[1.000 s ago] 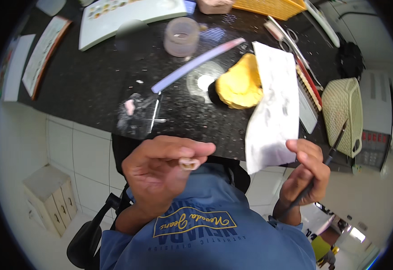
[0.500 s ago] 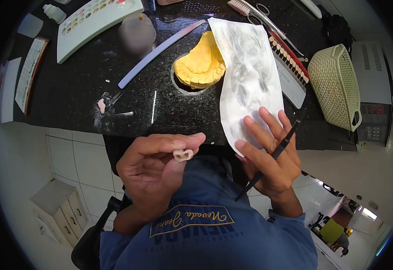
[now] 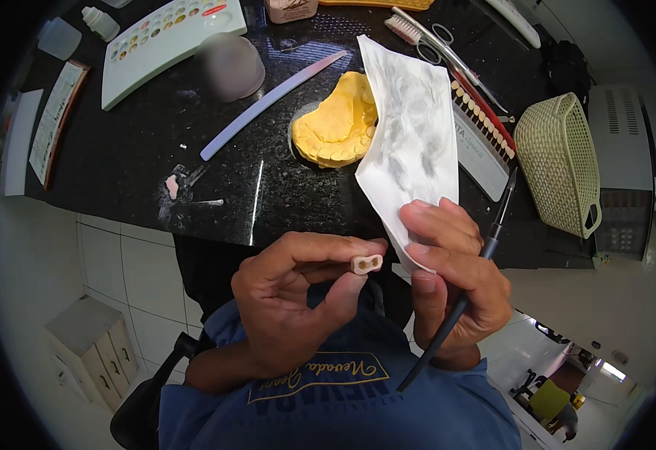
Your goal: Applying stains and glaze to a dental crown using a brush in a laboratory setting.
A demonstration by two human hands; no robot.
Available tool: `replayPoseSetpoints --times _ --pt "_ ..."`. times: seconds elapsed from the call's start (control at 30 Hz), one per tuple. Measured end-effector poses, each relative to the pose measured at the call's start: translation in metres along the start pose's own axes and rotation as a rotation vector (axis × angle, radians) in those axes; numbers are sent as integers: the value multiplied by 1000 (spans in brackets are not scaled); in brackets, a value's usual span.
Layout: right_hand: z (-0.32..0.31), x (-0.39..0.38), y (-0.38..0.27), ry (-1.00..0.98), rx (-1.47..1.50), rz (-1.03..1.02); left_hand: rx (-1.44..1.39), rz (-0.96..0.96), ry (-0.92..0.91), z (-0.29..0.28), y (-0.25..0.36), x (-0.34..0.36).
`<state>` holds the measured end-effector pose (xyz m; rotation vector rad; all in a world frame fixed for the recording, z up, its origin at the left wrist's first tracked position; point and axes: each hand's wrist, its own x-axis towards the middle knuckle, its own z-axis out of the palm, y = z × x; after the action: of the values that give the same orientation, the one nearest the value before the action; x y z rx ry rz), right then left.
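Observation:
Between the thumb and fingers of my left hand (image 3: 298,292) is a small pale dental bridge (image 3: 366,264), its two hollows turned up towards me. Close beside it, my right hand (image 3: 463,277) has its fingers curled over the lower end of a white, grey-smudged paper towel (image 3: 418,127), whose edge shows between thumb and forefinger. A thin dark-handled brush (image 3: 455,311) also lies across that hand, with its metal-collared tip pointing up and away. The towel's left edge hangs by a yellow plaster dental model (image 3: 335,124) on the black bench.
A curved lilac file (image 3: 268,103) and a round blurred pot (image 3: 230,67) lie left of the model. Further left stands a white palette (image 3: 170,45) with coloured dots. On the right are a tooth shade guide (image 3: 482,142), scissors (image 3: 429,52) and a woven basket (image 3: 557,161).
My left hand has moved right with the dental bridge, nearer my right hand. The right fingers, spread before, have curled round the towel's lower end, and the brush has tilted more upright.

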<state>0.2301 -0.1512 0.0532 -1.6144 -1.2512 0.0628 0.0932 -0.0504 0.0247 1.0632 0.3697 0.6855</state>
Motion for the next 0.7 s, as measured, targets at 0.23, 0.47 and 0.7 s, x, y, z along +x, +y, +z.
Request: replayPoseSetpoints --times 0.23,0.47,0.7 --pt "1 3 0 -70 -5 10 64 23 1 0 0 1" --pt "1 5 0 -123 -33 -7 87 13 9 0 1 2" --pt "2 4 2 -122 -33 -9 112 11 6 0 2 3"
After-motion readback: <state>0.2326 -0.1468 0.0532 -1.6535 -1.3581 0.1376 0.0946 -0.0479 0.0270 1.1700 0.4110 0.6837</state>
